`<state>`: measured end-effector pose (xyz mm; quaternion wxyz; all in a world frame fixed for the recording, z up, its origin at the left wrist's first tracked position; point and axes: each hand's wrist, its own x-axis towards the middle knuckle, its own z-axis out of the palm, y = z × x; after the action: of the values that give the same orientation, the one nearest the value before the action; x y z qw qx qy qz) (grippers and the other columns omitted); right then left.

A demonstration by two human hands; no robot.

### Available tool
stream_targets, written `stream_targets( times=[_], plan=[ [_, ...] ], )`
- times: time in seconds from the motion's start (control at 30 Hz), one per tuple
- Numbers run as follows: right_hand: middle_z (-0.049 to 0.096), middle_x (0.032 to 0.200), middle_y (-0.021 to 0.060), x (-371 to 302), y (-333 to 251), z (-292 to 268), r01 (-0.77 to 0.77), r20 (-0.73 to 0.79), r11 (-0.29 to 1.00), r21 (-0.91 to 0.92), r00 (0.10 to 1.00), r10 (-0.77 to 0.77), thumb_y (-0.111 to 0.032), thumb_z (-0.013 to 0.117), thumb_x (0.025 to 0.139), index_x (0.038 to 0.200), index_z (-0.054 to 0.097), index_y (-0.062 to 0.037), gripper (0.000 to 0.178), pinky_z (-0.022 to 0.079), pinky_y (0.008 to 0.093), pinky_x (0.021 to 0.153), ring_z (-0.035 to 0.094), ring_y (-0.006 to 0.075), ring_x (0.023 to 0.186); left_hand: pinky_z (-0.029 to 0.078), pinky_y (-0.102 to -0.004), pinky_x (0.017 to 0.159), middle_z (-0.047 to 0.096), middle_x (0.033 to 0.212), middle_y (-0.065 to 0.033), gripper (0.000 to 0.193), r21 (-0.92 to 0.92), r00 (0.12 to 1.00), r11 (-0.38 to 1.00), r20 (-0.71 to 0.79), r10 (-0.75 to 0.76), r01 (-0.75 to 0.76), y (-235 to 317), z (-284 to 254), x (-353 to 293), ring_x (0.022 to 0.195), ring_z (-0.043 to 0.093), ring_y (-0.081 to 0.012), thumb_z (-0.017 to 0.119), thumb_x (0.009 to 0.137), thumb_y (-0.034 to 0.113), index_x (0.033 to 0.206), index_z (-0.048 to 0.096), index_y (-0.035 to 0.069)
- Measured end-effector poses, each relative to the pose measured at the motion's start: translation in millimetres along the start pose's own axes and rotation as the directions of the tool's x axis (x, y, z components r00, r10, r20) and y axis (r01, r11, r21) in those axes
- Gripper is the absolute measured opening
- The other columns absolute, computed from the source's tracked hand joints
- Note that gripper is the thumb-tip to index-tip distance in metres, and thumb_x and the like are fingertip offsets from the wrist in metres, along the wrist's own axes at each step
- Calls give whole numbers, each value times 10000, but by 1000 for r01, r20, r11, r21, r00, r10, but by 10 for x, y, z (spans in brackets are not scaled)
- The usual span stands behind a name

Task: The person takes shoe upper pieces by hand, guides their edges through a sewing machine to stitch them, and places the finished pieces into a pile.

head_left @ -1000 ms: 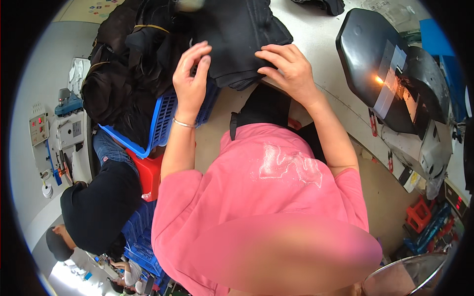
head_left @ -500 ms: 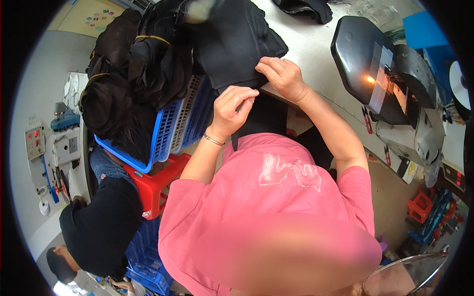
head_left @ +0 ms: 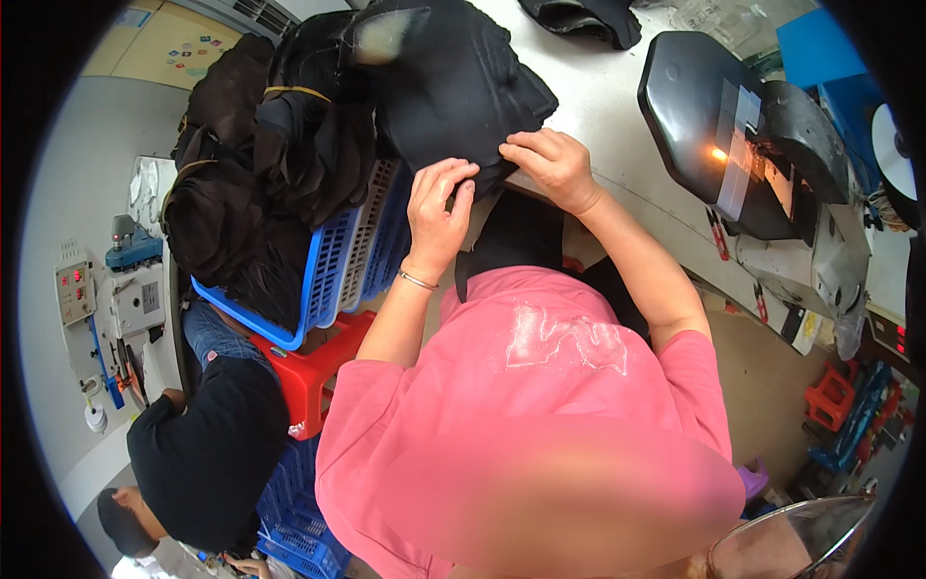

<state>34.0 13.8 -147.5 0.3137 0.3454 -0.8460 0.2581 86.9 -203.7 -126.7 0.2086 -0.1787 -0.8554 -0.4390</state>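
1. A person in a pink top bends over folded black cloth (head_left: 439,106) at the near edge of a pale bench (head_left: 603,106), its lowest corner reaching out over the lap.

2. The left hand (head_left: 446,199), a bangle (head_left: 419,281) at its wrist, is partly closed at the cloth's near side, fingers curved and thumb just short of the fingertips; whether it grips a layer cannot be told.

3. The right hand (head_left: 526,160) is nearly closed, its fingertips meeting the cloth's right side close to the bench's near edge; how much fabric it pinches, if any, is hidden.

4. To the right on the bench, well apart from the cloth, stands a black machine (head_left: 675,130) with a glowing lamp (head_left: 719,153) and strips of clear tape (head_left: 738,154). Another black piece (head_left: 588,19) lies toward the bench's far edge.

5. Beside the cloth on the left, banded black bundles (head_left: 217,227) heap over the rim of a blue basket (head_left: 307,314), near a red stool (head_left: 323,372).

6. At lower left, a co-worker in a black top (head_left: 207,449) leans toward a separate pale worktop (head_left: 96,352).
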Motion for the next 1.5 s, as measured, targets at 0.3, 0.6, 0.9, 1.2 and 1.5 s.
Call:
stream_targets(
  times=[0.3,0.6,0.9,1.2,1.5],
  plan=[
    [697,1235,166,889,-318,-584,-210,-187,826,523,917,352,-3,568,1021,1134,516,-48,132,579,274,763,683,145,885,558,-314,875,664,1273,-146,427,-343,977,916,122,-176,208,131,202,194,1095,681,-252,633,942,-11,1366,583,-4],
    [699,1202,247,590,-247,-1692,89,-298,940,329,954,15,61,556,988,1112,476,-39,177,487,520,1030,702,347,1090,494,-454,1082,592,1412,-167,485,-861,790,-67,491,-368,504,-154,362,748,1229,619,-279,540,1040,326,1421,526,27],
    [604,1282,371,454,143,-2154,157,-419,926,344,908,2,-148,419,1109,1205,454,-39,150,518,448,1013,657,391,1168,514,-246,863,690,1133,-29,268,-590,783,538,305,-542,602,-6,26,869,996,641,-107,610,1004,105,1243,638,-14],
    [644,1232,211,1027,206,-2071,319,-404,915,246,892,-203,-32,524,1054,1179,492,-5,132,500,330,971,651,266,1132,432,-230,500,653,666,-23,258,162,642,799,513,-569,579,345,-460,981,539,573,-68,585,1011,208,886,711,20],
    [661,1266,223,-245,-303,-1962,-90,-383,795,600,841,383,-34,467,1079,1142,465,-24,64,490,294,925,636,176,1081,496,-273,780,699,1033,-89,183,-516,974,827,-81,211,-222,1159,64,1598,916,639,-159,549,1032,93,1090,689,-10]
  ],
)
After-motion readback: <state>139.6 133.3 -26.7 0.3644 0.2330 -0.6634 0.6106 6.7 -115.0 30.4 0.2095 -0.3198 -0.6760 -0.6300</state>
